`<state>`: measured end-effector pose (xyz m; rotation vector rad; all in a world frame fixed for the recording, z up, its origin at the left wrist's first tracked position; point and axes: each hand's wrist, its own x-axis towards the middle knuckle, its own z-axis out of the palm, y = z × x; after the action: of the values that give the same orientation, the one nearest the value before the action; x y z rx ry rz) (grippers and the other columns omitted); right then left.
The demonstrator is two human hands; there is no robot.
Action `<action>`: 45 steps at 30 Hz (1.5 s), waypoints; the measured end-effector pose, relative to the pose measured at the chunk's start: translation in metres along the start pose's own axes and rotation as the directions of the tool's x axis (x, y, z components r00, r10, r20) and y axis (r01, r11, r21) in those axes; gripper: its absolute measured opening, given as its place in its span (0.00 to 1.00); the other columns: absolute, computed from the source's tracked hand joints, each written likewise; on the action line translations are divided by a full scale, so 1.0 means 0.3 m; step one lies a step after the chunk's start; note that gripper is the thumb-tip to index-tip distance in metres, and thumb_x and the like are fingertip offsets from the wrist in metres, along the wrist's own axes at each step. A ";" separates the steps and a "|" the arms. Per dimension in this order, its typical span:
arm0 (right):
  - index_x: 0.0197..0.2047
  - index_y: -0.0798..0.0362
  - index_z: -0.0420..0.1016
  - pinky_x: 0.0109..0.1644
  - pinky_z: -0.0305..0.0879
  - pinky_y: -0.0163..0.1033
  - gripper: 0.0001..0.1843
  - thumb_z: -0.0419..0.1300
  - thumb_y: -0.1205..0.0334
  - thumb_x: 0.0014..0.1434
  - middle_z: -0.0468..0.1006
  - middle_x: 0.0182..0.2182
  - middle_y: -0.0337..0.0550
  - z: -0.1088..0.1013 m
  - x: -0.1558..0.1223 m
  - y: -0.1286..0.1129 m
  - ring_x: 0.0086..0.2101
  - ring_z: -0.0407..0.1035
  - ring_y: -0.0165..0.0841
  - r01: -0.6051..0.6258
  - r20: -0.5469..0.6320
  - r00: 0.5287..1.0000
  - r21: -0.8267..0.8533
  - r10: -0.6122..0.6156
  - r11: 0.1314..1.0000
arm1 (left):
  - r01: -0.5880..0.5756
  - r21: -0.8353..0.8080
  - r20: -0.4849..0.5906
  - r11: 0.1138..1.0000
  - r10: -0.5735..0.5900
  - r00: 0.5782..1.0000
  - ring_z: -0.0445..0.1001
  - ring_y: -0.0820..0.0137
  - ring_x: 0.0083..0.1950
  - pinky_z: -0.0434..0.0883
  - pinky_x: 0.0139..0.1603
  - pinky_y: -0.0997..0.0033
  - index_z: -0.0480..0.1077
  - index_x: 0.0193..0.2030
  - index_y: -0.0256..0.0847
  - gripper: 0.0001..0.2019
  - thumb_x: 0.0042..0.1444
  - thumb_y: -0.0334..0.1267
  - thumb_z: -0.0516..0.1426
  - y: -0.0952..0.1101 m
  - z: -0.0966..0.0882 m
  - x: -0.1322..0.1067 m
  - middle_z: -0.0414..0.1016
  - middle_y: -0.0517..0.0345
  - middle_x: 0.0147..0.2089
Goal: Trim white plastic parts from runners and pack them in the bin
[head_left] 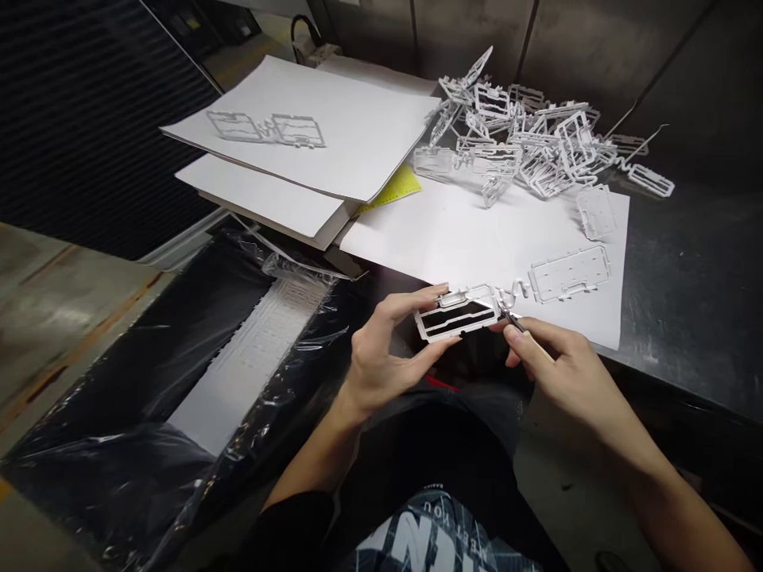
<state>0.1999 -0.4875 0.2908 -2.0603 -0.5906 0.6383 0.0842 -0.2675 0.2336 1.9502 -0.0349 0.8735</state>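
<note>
My left hand point(390, 345) grips a white plastic frame point(458, 324) between thumb and fingers, just off the near edge of the table. A wavy white runner point(513, 295) joins this frame to a second white panel point(571, 274), which extends over the white sheet. My right hand point(551, 353) is closed round a slim tool with a dark metal tip point(511, 319). Its tip meets the runner close to the frame's right end. The tool's exact kind cannot be made out, since the fingers cover most of it.
A pile of white molded parts point(524, 143) lies at the back of the metal table point(691, 278). Another molded pair point(266, 129) rests on stacked white sheets point(334, 87) beside a yellow ruler point(393, 189). At lower left, a black-lined box point(119, 381) contains stacked white pieces point(256, 342).
</note>
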 end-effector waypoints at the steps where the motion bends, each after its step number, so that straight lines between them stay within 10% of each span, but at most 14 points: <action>1: 0.40 0.49 0.86 0.34 0.62 0.36 0.26 0.59 0.36 0.72 0.77 0.26 0.37 -0.005 0.006 0.002 0.29 0.68 0.31 -0.013 -0.003 1.000 -0.014 0.013 1.000 | 0.005 0.003 0.010 1.000 -0.005 1.000 0.82 0.58 0.64 0.83 0.65 0.59 0.70 0.66 0.43 0.33 0.56 0.30 0.74 -0.004 0.004 0.004 0.81 0.47 0.64; 13: 0.36 0.49 0.83 0.31 0.54 0.38 0.32 0.55 0.29 0.68 0.68 0.20 0.35 -0.049 0.098 0.092 0.25 0.63 0.32 -0.147 -0.104 0.985 -0.105 0.136 0.984 | 0.066 0.031 0.069 0.997 -0.068 0.995 0.83 0.64 0.61 0.81 0.65 0.63 0.71 0.64 0.43 0.28 0.60 0.38 0.73 -0.113 0.144 0.062 0.82 0.50 0.62; 24: 0.45 0.47 0.73 0.41 0.67 0.41 0.20 0.74 0.48 0.59 0.85 0.42 0.44 0.049 0.145 0.084 0.39 0.79 0.43 -0.058 -0.497 0.866 -0.219 -0.060 0.974 | 0.120 0.570 0.012 0.813 -0.154 0.988 0.69 0.43 0.73 0.71 0.73 0.37 0.64 0.72 0.38 0.40 0.58 0.45 0.73 -0.282 0.067 0.144 0.71 0.34 0.72; 29: 0.45 0.48 0.75 0.42 0.65 0.43 0.07 0.63 0.68 0.65 0.86 0.43 0.46 0.066 0.217 0.101 0.41 0.79 0.44 -0.017 -0.417 0.898 -0.353 -0.141 0.936 | -0.115 0.446 0.188 0.888 0.033 0.982 0.71 0.53 0.73 0.71 0.75 0.47 0.61 0.75 0.43 0.32 0.69 0.44 0.65 -0.206 0.070 0.159 0.74 0.41 0.69; 33: 0.42 0.47 0.76 0.39 0.66 0.39 0.03 0.65 0.59 0.68 0.84 0.36 0.40 -0.024 0.140 0.105 0.36 0.78 0.38 0.198 -0.330 0.907 -0.216 -0.263 0.956 | -0.167 0.296 0.366 0.941 0.049 0.929 0.61 0.53 0.81 0.63 0.81 0.45 0.52 0.81 0.46 0.42 0.66 0.47 0.67 -0.125 0.076 0.164 0.63 0.40 0.79; 41: 0.39 0.48 0.79 0.39 0.70 0.36 0.09 0.67 0.54 0.69 0.84 0.36 0.40 -0.138 0.023 0.155 0.37 0.79 0.35 0.337 -0.236 0.907 -0.086 -0.348 0.937 | 0.304 -0.068 0.600 0.950 -0.205 0.774 0.85 0.65 0.51 0.81 0.55 0.71 0.74 0.67 0.38 0.33 0.57 0.46 0.73 -0.004 0.125 0.132 0.85 0.52 0.55; 45: 0.42 0.47 0.82 0.35 0.68 0.37 0.12 0.68 0.47 0.67 0.83 0.32 0.39 -0.136 -0.003 0.142 0.29 0.75 0.34 0.232 -0.366 0.881 -0.214 -0.298 0.949 | 0.227 -0.006 0.455 0.974 -0.200 0.868 0.85 0.67 0.48 0.82 0.52 0.73 0.74 0.67 0.39 0.30 0.59 0.42 0.72 0.020 0.132 0.120 0.86 0.53 0.56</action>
<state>0.2323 -0.5340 0.2747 -2.1278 -0.6871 0.0043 0.1311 -0.2900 0.2481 2.0170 -0.1141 0.2558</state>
